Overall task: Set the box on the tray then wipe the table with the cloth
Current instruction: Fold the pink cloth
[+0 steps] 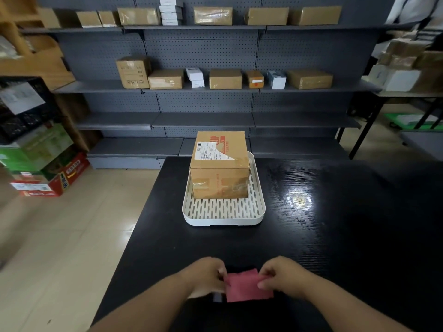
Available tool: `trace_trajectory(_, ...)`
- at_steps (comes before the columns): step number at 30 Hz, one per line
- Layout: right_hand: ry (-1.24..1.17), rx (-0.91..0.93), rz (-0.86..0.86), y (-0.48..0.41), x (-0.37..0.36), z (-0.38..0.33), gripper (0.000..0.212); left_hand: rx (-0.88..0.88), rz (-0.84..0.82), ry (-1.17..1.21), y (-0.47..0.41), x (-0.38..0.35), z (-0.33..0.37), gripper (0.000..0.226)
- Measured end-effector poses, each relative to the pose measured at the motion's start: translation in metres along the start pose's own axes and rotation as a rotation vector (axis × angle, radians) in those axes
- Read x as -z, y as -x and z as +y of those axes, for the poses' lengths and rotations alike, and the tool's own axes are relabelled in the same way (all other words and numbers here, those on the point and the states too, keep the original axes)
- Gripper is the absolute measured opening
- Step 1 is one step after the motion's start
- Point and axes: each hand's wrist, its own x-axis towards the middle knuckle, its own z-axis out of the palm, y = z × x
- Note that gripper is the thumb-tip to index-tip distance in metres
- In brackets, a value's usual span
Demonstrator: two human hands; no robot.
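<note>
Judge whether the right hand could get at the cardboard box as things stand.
Probably yes, though it is busy: the right hand and left hand both pinch the pink cloth. Nothing but black table and the low rim of the white tray lies between it and the cardboard box.

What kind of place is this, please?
Probably a parcel storeroom or shipping room: grey shelves hold taped cardboard parcels, cartons are stacked at the left, and a labelled box sits on a tray.

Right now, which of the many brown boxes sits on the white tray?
The box with red print and a shipping label, on the black table; the others stand on shelves behind or at the sides.
</note>
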Motion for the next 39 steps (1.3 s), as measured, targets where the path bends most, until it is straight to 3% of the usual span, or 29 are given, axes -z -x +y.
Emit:
trace_trajectory(4,-0.106,-0.119,0.269,-0.011,-0.016,-0.001,0.008,0.139,0.204,0.277,-0.014,-0.006,-0.006,0.011)
trace_trajectory(5,-0.072,-0.14,0.351,-0.012,-0.021,-0.003,0.016,0.169,0.249,0.269,-0.016,-0.011,-0.006,0.012)
trace_trajectory(7,0.041,-0.125,0.488,-0.015,-0.03,-0.003,0.029,0.155,0.38,0.093,-0.019,-0.022,-0.003,0.019)
trace_trajectory(9,0.222,0.054,0.535,-0.005,-0.033,-0.013,0.022,0.034,0.514,-0.199,-0.016,-0.029,0.002,0.022)
trace_trajectory(11,0.341,0.26,0.495,0.001,-0.037,-0.013,0.006,-0.129,0.527,-0.446,-0.014,-0.034,0.002,0.023)
trace_trajectory(13,0.373,0.342,0.433,0.006,-0.041,-0.004,0.017,-0.259,0.439,-0.621,-0.01,-0.034,-0.002,0.027)
trace_trajectory(15,0.421,0.342,0.364,0.007,-0.043,0.002,0.027,-0.322,0.361,-0.641,-0.01,-0.034,-0.012,0.027)
trace_trajectory(17,0.436,0.34,0.295,0.008,-0.039,0.004,0.028,-0.319,0.301,-0.63,-0.008,-0.032,-0.02,0.019)
trace_trajectory(22,0.423,0.249,0.227,0.001,-0.035,0.013,0.052,-0.311,0.272,-0.64,-0.001,-0.026,-0.019,0.049)
trace_trajectory(25,0.392,0.185,0.173,-0.002,-0.036,0.014,0.055,-0.32,0.257,-0.639,-0.002,-0.023,-0.019,0.042)
trace_trajectory(29,0.371,0.206,0.214,-0.003,-0.034,0.001,0.034,-0.322,0.26,-0.688,-0.005,-0.026,-0.013,0.041)
trace_trajectory(31,0.433,0.185,0.222,-0.002,-0.031,-0.008,0.043,-0.343,0.238,-0.686,-0.009,-0.027,-0.013,0.036)
trace_trajectory(35,0.425,0.139,0.119,-0.011,-0.015,-0.019,0.038,-0.302,0.24,-0.708,-0.011,-0.022,-0.005,0.027)
trace_trajectory(39,0.352,0.124,0.123,-0.019,0.012,-0.028,0.028,-0.279,0.29,-0.682,-0.015,0.001,0.0,0.028)
